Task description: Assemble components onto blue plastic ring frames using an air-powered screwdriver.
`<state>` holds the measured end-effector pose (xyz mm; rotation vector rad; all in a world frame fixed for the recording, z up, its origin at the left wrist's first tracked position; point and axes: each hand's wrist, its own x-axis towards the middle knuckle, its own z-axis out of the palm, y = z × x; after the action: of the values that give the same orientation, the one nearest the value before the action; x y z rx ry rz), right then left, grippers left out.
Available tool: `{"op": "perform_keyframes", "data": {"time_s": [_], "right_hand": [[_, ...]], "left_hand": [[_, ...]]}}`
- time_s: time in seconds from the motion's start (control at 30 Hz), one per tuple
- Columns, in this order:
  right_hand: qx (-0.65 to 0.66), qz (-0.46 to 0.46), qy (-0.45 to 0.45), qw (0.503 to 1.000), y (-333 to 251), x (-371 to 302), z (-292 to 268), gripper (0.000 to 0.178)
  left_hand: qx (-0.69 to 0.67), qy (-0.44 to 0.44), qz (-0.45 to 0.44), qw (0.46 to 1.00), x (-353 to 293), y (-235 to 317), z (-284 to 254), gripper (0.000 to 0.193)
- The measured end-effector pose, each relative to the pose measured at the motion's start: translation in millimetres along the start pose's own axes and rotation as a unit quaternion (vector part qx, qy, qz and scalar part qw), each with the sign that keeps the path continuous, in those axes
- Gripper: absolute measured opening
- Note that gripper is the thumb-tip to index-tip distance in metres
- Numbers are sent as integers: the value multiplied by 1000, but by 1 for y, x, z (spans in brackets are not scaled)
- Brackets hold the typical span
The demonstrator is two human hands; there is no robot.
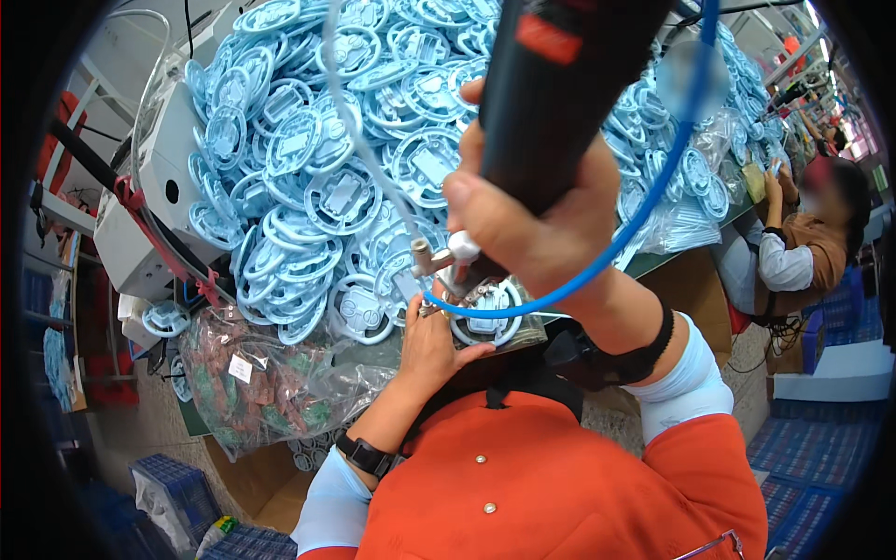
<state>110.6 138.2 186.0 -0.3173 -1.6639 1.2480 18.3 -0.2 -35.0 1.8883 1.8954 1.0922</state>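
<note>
In the head view, the person's right hand was closed around the thick black tool, gripping it with the thumb laid along its near side. The tool had an orange-red patch on its upper part, and its lower end came down close to the ring part, which was near the front edge of the table. A blue hose made a wide curve in front of the right wrist, and a white fitting was just beside the tool.

The left hand was lower, with the ring part between its thumb and its other fingers. The thumb was near the lower rim of this part, but the fingertips were partly hidden by small metal pieces, so one cannot tell if they gripped anything.

Behind the hands there was a large pile of pale blue parts, round in shape and lying over one another. To the left of the left hand, a clear bag contained reddish and green pieces. A white machine stood farther left. At the right side, well apart, a co-worker in brown was seated.
</note>
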Motion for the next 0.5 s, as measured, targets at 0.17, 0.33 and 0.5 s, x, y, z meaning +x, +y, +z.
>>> {"op": "perform_keyframes", "data": {"time_s": [0.17, 0.33, 0.5], "right_hand": [[14, 17, 16, 1000, 20, -5, 12, 41], [-22, 2, 13, 1000, 34, -2, 18, 36], [-3, 3, 33, 999, 40, -6, 20, 37]], "left_hand": [[23, -20, -13, 999, 5, 3, 1, 86], [63, -9, -13, 998, 2, 2, 0, 98], [24, -1, -2, 1000, 5, 7, 1, 95]]}}
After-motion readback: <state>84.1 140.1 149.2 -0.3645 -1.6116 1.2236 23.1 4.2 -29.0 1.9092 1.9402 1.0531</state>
